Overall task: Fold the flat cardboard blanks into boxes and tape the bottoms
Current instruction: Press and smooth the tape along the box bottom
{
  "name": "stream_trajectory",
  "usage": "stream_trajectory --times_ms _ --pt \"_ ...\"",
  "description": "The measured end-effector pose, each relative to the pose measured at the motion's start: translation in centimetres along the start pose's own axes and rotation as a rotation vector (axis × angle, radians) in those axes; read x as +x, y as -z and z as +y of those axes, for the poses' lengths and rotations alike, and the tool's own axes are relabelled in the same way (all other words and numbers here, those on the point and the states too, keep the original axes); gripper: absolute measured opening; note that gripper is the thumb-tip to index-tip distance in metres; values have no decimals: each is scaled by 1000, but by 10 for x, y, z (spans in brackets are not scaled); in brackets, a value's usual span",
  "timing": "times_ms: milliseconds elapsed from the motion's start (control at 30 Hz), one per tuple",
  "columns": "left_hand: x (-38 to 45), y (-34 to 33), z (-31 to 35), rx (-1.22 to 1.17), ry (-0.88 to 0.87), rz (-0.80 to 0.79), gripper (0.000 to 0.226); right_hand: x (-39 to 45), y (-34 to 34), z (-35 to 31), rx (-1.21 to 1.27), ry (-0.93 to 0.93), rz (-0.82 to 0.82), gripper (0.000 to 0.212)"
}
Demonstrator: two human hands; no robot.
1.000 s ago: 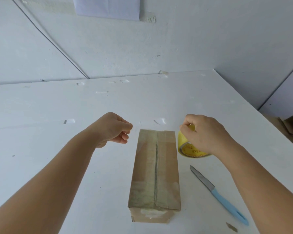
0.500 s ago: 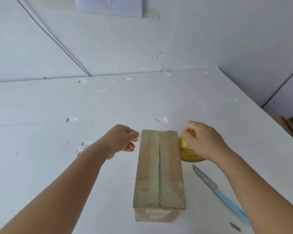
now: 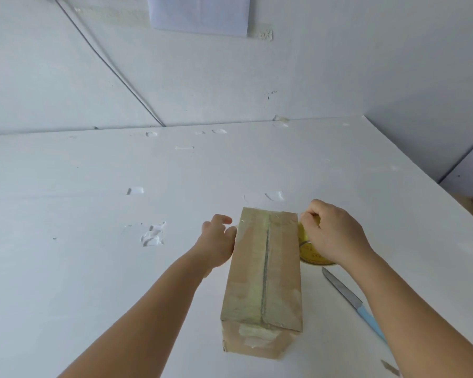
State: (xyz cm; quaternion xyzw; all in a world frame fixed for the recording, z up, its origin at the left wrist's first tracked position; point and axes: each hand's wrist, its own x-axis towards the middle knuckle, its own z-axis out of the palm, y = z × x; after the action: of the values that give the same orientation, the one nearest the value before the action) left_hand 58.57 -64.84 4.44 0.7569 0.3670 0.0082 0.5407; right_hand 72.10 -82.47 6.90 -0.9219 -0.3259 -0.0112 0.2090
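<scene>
- Centrally, the cardboard box (image 3: 264,271) lies on the white worktop (image 3: 93,268), taped seam up.
- Left hand (image 3: 217,242) presses its far left edge; whether its grip pinches tape cannot be told.
- Right hand (image 3: 332,231) grips the yellow tape roll (image 3: 310,255) just right of the box.
- Blue-handled knife (image 3: 352,301) lies near right.

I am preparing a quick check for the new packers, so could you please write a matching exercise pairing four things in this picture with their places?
Things:
1. cardboard box
2. tape roll
3. knife
4. left hand

Places:
A. under the right hand
B. against the box's left side
C. middle of the table, seam up
D. on the table, right of the box

Pairs: 1-C, 2-A, 3-D, 4-B
</scene>
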Motion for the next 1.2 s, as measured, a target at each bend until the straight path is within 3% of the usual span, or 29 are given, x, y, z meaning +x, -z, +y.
stream_trajectory --times_ms 100,233,367,500,567,633,733,800,867,933,1067,1200 --pt "-12 9 3 -97 -195 44 46 -1 -1 -2 -9 -12 7 24" --pt "-39 6 11 -111 -292 -199 63 -3 -3 -2 -23 -18 15 24" --pt "-38 0 12 -170 -257 -293 50 -4 -6 -3 -31 -49 9 23" --pt "-36 0 15 -171 -224 -279 28 -4 -6 -4 -47 -59 7 24" --pt "-36 -1 20 -124 -202 -252 29 -4 -5 -5 -50 -61 6 24" --pt "-40 1 31 -5 -187 -265 24 -5 -4 -5 -40 -57 8 24" --pt "-37 7 44 696 -158 -219 66 -7 -1 -3 -16 -43 19 28" --pt "-32 2 50 935 -352 -87 87 -8 0 -4 -2 -31 32 30" --pt "-28 -12 59 920 -648 -119 87 -8 0 -7 -23 -8 40 32" --pt "-24 -26 64 971 -759 -192 84 -9 0 -8 -18 18 36 32" --pt "-14 -34 56 1000 -719 -90 76 -11 3 9 439 -108 -73 23" --pt "-14 -28 45 939 -652 70 70 -9 -6 23 833 -243 -165 27"
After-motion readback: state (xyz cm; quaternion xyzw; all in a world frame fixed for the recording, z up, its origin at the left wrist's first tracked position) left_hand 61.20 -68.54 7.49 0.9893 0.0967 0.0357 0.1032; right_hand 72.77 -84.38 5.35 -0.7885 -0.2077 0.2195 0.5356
